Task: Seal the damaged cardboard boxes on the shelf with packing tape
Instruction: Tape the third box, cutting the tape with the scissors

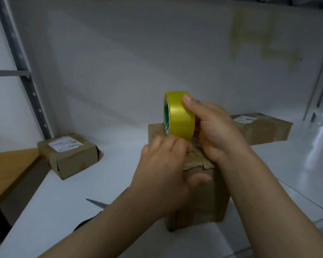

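Observation:
A brown cardboard box (199, 198) stands on the white shelf (119, 159) in the middle of the view, its top crumpled and torn. My right hand (216, 127) grips a yellow roll of packing tape (179, 116) upright just above the box's top. My left hand (164, 168) has its fingers curled at the lower edge of the roll, pinching at the tape's end over the box top. Whether the tape end is lifted is hidden by the fingers.
A second small box (71, 155) with a white label lies at the left by a grey upright post (26, 75). A third labelled box (265, 127) lies behind at the right. Scissors (97, 203) lie on the shelf under my left forearm. A wooden surface (6, 170) is at the far left.

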Motion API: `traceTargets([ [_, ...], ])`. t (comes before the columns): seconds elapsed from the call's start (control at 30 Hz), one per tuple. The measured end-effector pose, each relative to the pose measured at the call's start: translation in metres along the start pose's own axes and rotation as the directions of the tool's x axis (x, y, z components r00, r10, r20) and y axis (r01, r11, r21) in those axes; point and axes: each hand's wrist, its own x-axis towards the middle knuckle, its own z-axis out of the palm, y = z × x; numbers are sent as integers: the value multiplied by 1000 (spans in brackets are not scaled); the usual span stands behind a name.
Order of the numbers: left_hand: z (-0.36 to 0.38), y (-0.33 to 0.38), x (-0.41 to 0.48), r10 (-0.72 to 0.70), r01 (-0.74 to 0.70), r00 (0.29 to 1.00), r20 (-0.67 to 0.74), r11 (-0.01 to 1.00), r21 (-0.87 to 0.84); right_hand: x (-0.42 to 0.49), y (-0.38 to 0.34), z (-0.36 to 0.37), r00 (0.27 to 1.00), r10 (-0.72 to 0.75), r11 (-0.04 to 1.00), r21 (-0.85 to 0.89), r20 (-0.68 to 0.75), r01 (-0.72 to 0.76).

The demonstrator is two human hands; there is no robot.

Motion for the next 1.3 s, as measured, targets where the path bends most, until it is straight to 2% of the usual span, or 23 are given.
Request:
traceTargets([
  [0.17, 6, -9, -4, 52, -52, 997, -48, 999, -7, -7, 8, -4, 997, -76, 997, -19, -14, 76],
  [0.3, 5, -11, -6, 37, -39, 999, -40, 998, -43, -5, 6, -11, 992, -74, 997, -21, -99, 72],
  [0.4, 4, -6, -7, 111, -110, 992, -64, 994, 14, -5, 5, -15, 988, -77, 997, -13, -132, 76],
  [0.5, 4, -2, -7, 150, -147, 988, -39, 987, 71, -9, 6, -12, 992, -84, 996, -20, -95, 83],
  [0.57, 1, -2, -6, 140, -140, 990, -3, 989, 48, -11, 6, -7, 988, -123, 992, -53, -94, 118],
  [0.7, -2, 0, -6, 65, -65, 996, 68, 998, -10, -17, 5, -3, 955, -214, 971, -153, -206, 184],
  [0.87, 5, 2, -17, 62, -64, 997, -51, 998, -29, -26, 0, -5, 914, -216, 976, -48, -343, 213],
  [1.0, 2, -4, -16, 29, -28, 1000, 8, 998, -54, -26, -4, -4, 949, -143, 988, 18, -280, 154],
  [1.03, 1, -7, -16, 20, -18, 1000, 11, 993, -113, -25, -4, -4, 961, -122, 991, 17, -247, 130],
  [1.07, -5, -10, -15, -19, 14, 1000, -15, 966, -258, -24, -4, -5, 969, -107, 994, 5, -223, 111],
  [1.1, -13, -15, -11, -105, 72, 994, -41, 874, -480, -24, -3, -7, 973, -109, 994, -20, -203, 108],
  [1.13, -20, -22, -5, -203, 111, 978, -44, 691, -714, -24, -2, -8, 975, -118, 993, -52, -189, 111],
  [1.17, -25, -30, 6, -286, 123, 957, -35, 514, -849, -25, -1, -10, 976, -129, 990, -77, -176, 117],
  [1.2, -27, -40, 20, -337, 115, 941, -35, 415, -903, -28, 0, -9, 977, -131, 989, -92, -166, 117],
  [1.23, -27, -49, 36, -351, 128, 936, -36, 434, -892, -29, 0, -9, 979, -132, 988, -97, -152, 118],
  [1.27, -26, -57, 54, -334, 176, 942, -3, 503, -846, -31, 0, -8, 981, -129, 988, -103, -146, 115],
  [1.3, -25, -62, 70, -292, 251, 953, 77, 622, -742, -31, 0, -7, 982, -124, 988, -114, -140, 108],
])
